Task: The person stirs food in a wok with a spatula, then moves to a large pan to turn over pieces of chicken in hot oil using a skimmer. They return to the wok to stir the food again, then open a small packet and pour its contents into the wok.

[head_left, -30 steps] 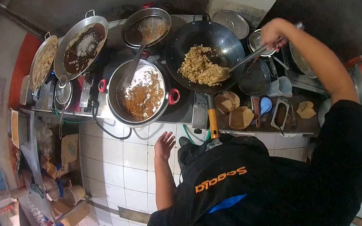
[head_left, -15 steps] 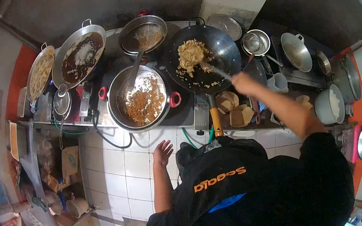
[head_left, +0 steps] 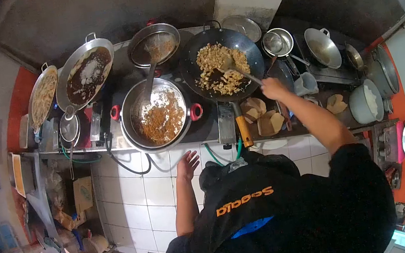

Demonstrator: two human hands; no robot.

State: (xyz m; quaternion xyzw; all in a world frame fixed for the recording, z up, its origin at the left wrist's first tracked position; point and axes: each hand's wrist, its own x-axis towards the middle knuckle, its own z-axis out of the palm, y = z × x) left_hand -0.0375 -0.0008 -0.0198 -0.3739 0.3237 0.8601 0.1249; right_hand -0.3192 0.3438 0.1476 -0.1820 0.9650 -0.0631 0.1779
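My right hand [head_left: 273, 88] is closed around the handle of a metal spatula [head_left: 247, 75]. Its head is down among light-brown chopped pieces [head_left: 211, 59] in a large black wok [head_left: 253, 54] on the stove. The wok's wooden handle [head_left: 243, 126] points toward my body. My left hand [head_left: 187, 165] hangs free above the tiled floor with its fingers apart, touching nothing. Nearest to it on the stove is a steel pot [head_left: 127, 117] with red handles; crumbly orange-brown food and a perforated skimmer [head_left: 149, 87] are in it.
A strainer pan [head_left: 132, 53] stands behind the steel pot. To the left are a pan of dark sauce [head_left: 63, 86] and a pan of pale food [head_left: 42, 94]. Paper trays [head_left: 270, 123], a plastic jug [head_left: 305, 84] and a grey pot [head_left: 365, 106] occupy the right side.
The heaped food has been spread across the wok, and the spatula head has moved within it. My right hand shifted slightly. The left hand stays raised and free. The view has tilted a little.
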